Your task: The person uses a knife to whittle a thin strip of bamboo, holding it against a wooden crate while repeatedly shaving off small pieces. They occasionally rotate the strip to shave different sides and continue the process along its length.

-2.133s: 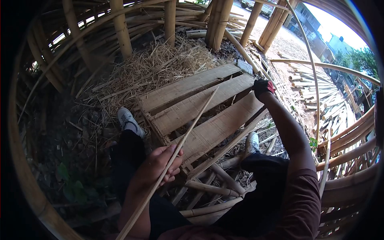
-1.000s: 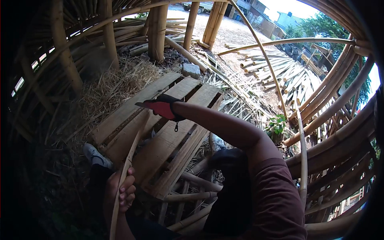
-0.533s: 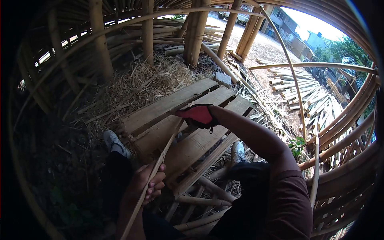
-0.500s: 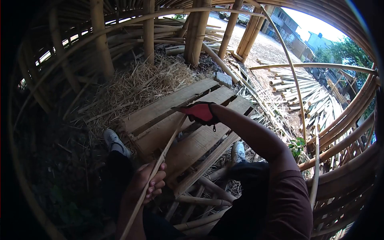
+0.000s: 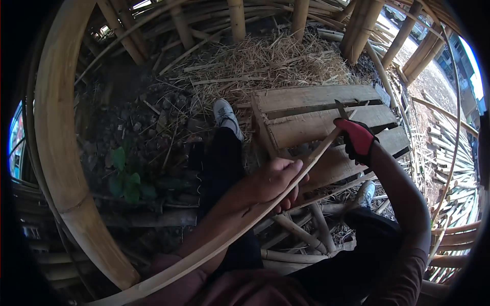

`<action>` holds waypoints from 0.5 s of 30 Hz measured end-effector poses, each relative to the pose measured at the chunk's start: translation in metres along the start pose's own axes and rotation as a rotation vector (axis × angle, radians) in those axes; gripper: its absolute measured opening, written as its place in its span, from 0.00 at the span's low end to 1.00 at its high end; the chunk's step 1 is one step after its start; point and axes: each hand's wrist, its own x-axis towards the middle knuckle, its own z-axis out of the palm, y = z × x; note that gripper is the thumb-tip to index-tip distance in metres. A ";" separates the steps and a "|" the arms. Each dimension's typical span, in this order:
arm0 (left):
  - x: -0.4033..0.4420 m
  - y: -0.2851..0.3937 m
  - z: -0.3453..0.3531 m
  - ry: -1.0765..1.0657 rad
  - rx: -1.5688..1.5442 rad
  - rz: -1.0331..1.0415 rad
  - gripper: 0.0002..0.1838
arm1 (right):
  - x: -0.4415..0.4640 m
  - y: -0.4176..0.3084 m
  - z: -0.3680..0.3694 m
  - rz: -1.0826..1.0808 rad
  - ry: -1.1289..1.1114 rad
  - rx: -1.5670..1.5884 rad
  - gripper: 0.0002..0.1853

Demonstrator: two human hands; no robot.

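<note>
A long, pale bamboo strip (image 5: pixel 232 235) runs from the lower left up to the right, over a slatted wooden pallet (image 5: pixel 326 98). My left hand (image 5: pixel 280 179), bare, is closed around the strip, with the thumb above and the fingers curled under. My right hand (image 5: pixel 358 142) wears a red and black glove and is closed on a knife. Its dark blade (image 5: pixel 341 109) sticks out past the thumb, beside the strip's far end. The glove hides the knife's handle. Whether the blade touches the strip I cannot tell.
Dry shavings (image 5: pixel 275 60) lie behind the pallet. A thick bamboo pole (image 5: pixel 61 153) curves up at the left. Upright bamboo posts (image 5: pixel 361 28) stand at the back. Cut bamboo poles (image 5: pixel 451 158) are piled at the right. My shoe (image 5: pixel 224 113) is left of the pallet.
The view has swung left and down. My left hand now grips the strip closer to its far end, nearer my right hand. The knife stays in my right hand.
</note>
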 end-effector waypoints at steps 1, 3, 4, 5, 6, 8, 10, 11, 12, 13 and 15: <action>0.005 -0.013 -0.011 0.129 0.141 0.079 0.24 | -0.004 0.002 0.004 -0.022 0.039 0.045 0.23; -0.008 -0.017 -0.040 0.438 0.457 0.127 0.25 | -0.006 0.001 0.005 -0.056 0.079 0.112 0.20; -0.016 -0.018 -0.055 0.723 0.778 0.176 0.25 | -0.007 -0.001 0.006 -0.058 0.068 0.116 0.20; -0.023 -0.019 -0.068 0.760 0.804 -0.056 0.26 | -0.009 -0.003 0.006 -0.055 0.070 0.080 0.21; -0.027 -0.021 -0.079 0.787 0.824 -0.288 0.26 | -0.010 -0.003 0.006 -0.051 0.075 0.047 0.22; -0.016 -0.058 -0.102 0.848 0.863 -0.403 0.27 | -0.005 0.001 0.004 -0.060 0.062 0.066 0.22; -0.017 -0.063 -0.107 0.905 0.897 -0.517 0.28 | -0.003 0.002 0.003 -0.073 0.059 0.057 0.22; -0.020 -0.062 -0.110 0.846 0.874 -0.553 0.29 | -0.003 0.003 0.003 -0.066 0.059 0.058 0.22; -0.025 -0.056 -0.109 0.788 0.851 -0.588 0.30 | -0.004 0.002 0.004 -0.057 0.070 0.042 0.22; -0.034 -0.047 -0.108 0.788 0.854 -0.588 0.30 | -0.005 0.000 0.004 -0.053 0.082 0.028 0.22; -0.049 -0.033 -0.107 0.576 0.768 -0.671 0.30 | -0.012 -0.006 0.006 -0.039 0.084 0.016 0.23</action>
